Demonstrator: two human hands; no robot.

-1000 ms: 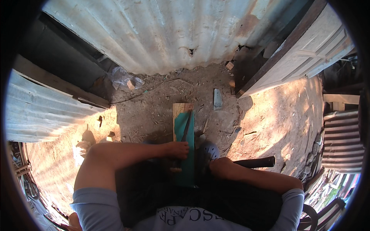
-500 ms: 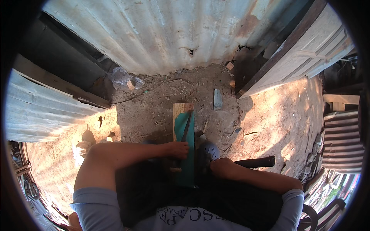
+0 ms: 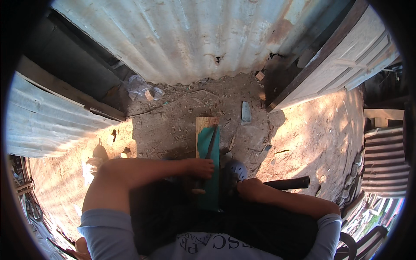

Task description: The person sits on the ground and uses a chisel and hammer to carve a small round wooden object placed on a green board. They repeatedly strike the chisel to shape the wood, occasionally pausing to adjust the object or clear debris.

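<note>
My left hand (image 3: 201, 168) is closed round a chisel (image 3: 211, 143) with a long dark blade. The blade slants forward over a wooden board (image 3: 209, 173) whose face is partly painted teal, with bare wood at the far end and left edge. Below the fist the butt of the chisel's handle shows. To the right of the board, my right hand (image 3: 250, 189) grips a black-handled tool (image 3: 288, 183). Its handle sticks out to the right, while its head is hidden by the hand. A grey-blue clog with holes (image 3: 236, 170) is beside the board, close to the right hand.
Corrugated metal sheeting (image 3: 195, 39) stands ahead, with more at the left (image 3: 47, 117). A white panelled door (image 3: 342, 56) is at the right. A grey slab piece (image 3: 246, 113), a clear plastic bag (image 3: 139, 88) and wood chips lie on the dirt ground.
</note>
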